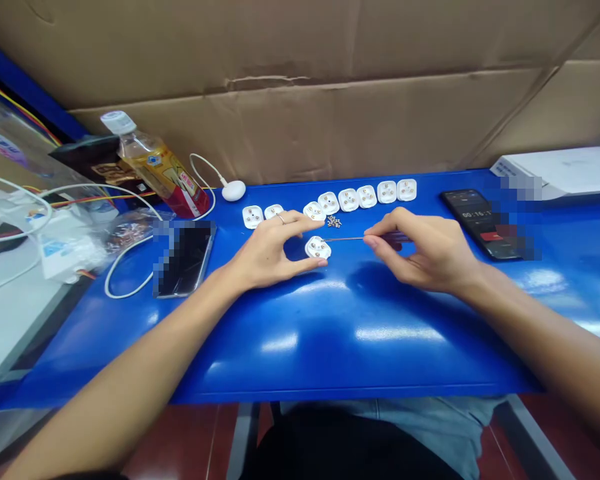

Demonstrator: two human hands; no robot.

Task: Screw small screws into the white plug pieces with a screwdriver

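Note:
A small white plastic housing point(318, 248) with metal contacts lies on the blue table. My left hand point(275, 250) curves around it from the left, thumb at its near edge and index finger along its far side. Between thumb and fingers, my right hand point(420, 250) pinches a thin metal rod-like tool point(345, 239). The tool points left and its tip reaches the housing's right side; the grip end is mostly hidden by the hand. Just beyond lies a little pile of small screws point(334, 221).
Several similar white housings point(350, 199) stand in a row at the back. A phone point(480, 223) and a white box point(560, 172) are to the right. To the left are another phone point(193, 257), a drink bottle point(155, 167), a white puck point(233, 191) and loose cables point(113, 267).

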